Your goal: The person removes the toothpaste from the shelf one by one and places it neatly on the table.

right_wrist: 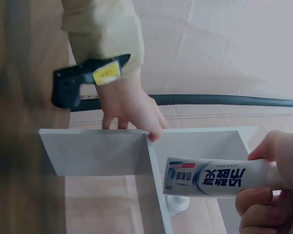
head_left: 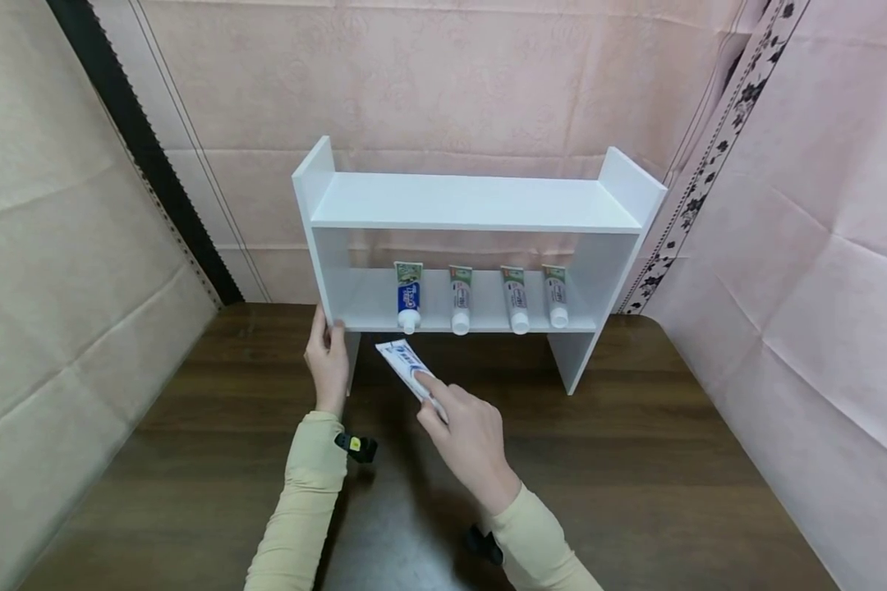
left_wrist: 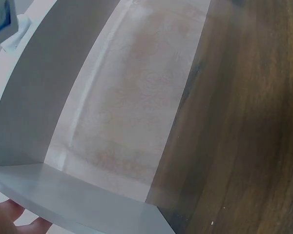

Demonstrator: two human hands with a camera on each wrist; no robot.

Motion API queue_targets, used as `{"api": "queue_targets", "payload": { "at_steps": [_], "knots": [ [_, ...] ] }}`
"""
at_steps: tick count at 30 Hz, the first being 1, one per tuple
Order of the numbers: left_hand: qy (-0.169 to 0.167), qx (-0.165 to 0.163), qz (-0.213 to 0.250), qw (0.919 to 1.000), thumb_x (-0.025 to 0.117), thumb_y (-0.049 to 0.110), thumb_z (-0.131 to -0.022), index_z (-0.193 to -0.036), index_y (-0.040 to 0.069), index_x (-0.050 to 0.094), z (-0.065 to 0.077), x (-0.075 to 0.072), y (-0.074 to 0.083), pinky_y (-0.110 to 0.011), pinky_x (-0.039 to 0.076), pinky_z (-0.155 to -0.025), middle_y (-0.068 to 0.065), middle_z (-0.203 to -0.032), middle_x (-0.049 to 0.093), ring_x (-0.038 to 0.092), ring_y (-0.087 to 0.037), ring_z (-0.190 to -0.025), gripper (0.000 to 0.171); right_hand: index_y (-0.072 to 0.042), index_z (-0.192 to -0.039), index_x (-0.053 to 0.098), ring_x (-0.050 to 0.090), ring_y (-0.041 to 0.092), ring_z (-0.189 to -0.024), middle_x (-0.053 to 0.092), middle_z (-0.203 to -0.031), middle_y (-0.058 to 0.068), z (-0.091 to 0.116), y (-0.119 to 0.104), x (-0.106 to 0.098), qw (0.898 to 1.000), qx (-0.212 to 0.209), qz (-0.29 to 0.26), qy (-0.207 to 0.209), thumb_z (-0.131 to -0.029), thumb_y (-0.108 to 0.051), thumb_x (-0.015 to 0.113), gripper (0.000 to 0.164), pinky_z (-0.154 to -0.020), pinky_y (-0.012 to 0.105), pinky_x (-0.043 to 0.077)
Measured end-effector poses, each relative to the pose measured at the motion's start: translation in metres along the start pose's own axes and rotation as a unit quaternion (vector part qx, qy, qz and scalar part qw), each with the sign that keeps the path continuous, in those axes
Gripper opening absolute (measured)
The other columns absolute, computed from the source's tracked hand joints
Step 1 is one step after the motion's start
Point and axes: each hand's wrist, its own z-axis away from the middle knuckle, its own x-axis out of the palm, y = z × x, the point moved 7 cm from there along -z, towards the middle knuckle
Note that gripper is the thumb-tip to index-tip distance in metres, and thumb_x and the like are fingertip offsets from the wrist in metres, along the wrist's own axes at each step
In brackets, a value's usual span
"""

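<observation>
A white two-tier shelf (head_left: 458, 201) stands on the dark wooden table. My left hand (head_left: 327, 361) grips its left side panel low down, thumb at the front edge and fingers along the outer face. In my right hand (head_left: 467, 435) is a white toothpaste tube (right_wrist: 205, 178) with blue lettering, pinched near its cap end, which the hand hides. Its flat end points up and left, just in front of and below the lower board. On that board lie a blue-and-green toothpaste tube (head_left: 409, 297) at the left and three green-and-grey ones (head_left: 461, 297), caps toward me.
Pale patterned cloth (head_left: 458, 82) hangs behind the shelf and on both sides. A black strip (head_left: 148, 156) runs down the left corner, a floral band (head_left: 710, 156) down the right. The wooden table (head_left: 192, 460) extends around the shelf's feet.
</observation>
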Motion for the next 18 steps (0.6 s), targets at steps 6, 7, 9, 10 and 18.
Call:
{"api": "queue_targets", "payload": {
  "at_steps": [6, 7, 9, 10, 18],
  "knots": [
    [0.002, 0.0, -0.005, 1.0, 0.045, 0.011, -0.1, -0.149, 0.019, 0.04, 0.001, -0.001, 0.007, -0.046, 0.041, -0.105, -0.01, -0.148, 0.048, 0.052, -0.024, -0.127, 0.05, -0.019, -0.116, 0.071, 0.025, 0.002, -0.045, 0.067, -0.07, 0.0, 0.017, 0.009, 0.015, 0.999, 0.003, 0.012, -0.051, -0.087, -0.018, 0.061, 0.031, -0.043, 0.016, 0.018],
    [0.001, -0.001, -0.006, 1.0, 0.045, 0.011, -0.1, -0.149, 0.02, 0.04, 0.001, -0.001, 0.007, -0.046, 0.041, -0.106, -0.01, -0.148, 0.048, 0.052, -0.024, -0.127, 0.05, -0.018, -0.115, 0.071, 0.024, 0.003, -0.045, 0.064, -0.067, 0.0, 0.019, 0.012, 0.021, 0.998, 0.004, 0.016, -0.066, -0.087, -0.017, 0.06, 0.031, -0.043, 0.017, 0.017],
    [-0.001, -0.002, -0.01, 1.0, 0.044, 0.012, -0.1, -0.149, 0.02, 0.039, 0.001, -0.002, 0.008, -0.046, 0.041, -0.106, -0.01, -0.149, 0.047, 0.051, -0.024, -0.128, 0.05, -0.016, -0.114, 0.071, 0.022, 0.003, -0.045, 0.057, -0.059, -0.002, 0.023, 0.017, 0.032, 0.995, 0.006, 0.023, -0.098, -0.086, -0.016, 0.059, 0.031, -0.044, 0.018, 0.015],
    [-0.002, -0.003, -0.011, 0.9999, 0.044, 0.012, -0.1, -0.15, 0.02, 0.039, 0.001, -0.002, 0.008, -0.046, 0.04, -0.106, -0.01, -0.149, 0.047, 0.051, -0.024, -0.128, 0.05, -0.015, -0.113, 0.072, 0.021, 0.003, -0.045, 0.052, -0.056, -0.003, 0.025, 0.02, 0.037, 0.993, 0.007, 0.028, -0.112, -0.086, -0.015, 0.059, 0.03, -0.044, 0.018, 0.014],
    [-0.004, -0.003, -0.015, 0.9999, 0.045, 0.012, -0.1, -0.15, 0.02, 0.039, 0.003, -0.001, 0.007, -0.047, 0.04, -0.106, -0.011, -0.15, 0.046, 0.051, -0.025, -0.129, 0.05, -0.01, -0.104, 0.071, 0.022, 0.005, -0.045, 0.043, -0.05, -0.005, 0.04, 0.033, 0.063, 0.983, 0.01, 0.072, -0.168, -0.084, -0.014, 0.06, 0.023, -0.043, 0.02, 0.016]
  ]
}}
